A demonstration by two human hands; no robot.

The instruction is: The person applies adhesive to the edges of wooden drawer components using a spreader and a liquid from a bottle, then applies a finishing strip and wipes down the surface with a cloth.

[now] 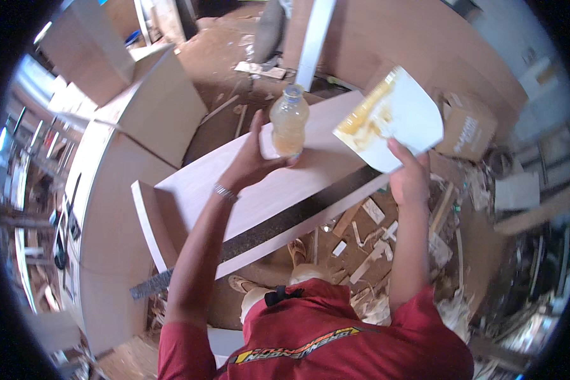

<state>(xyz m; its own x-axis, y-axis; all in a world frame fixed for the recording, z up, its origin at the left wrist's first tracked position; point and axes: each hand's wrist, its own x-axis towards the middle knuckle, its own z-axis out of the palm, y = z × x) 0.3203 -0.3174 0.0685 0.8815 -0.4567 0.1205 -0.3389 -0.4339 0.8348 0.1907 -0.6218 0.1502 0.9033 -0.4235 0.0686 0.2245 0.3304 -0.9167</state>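
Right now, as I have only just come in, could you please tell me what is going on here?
A person is at work over a pale board. Their left hand is curved around the bottle, thumb near its base; whether it grips it is unclear. The right hand holds a white sheet smeared with something yellow, raised beyond the board's right end. A dark strip lies along the board's near edge, and scraps litter the floor.

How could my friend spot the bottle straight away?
Find the long, pale board across the middle. Follow the left hand over it to the bottle. Unlike the white sheet in the right hand, it's curvy and see-through, with a yellowish tint.
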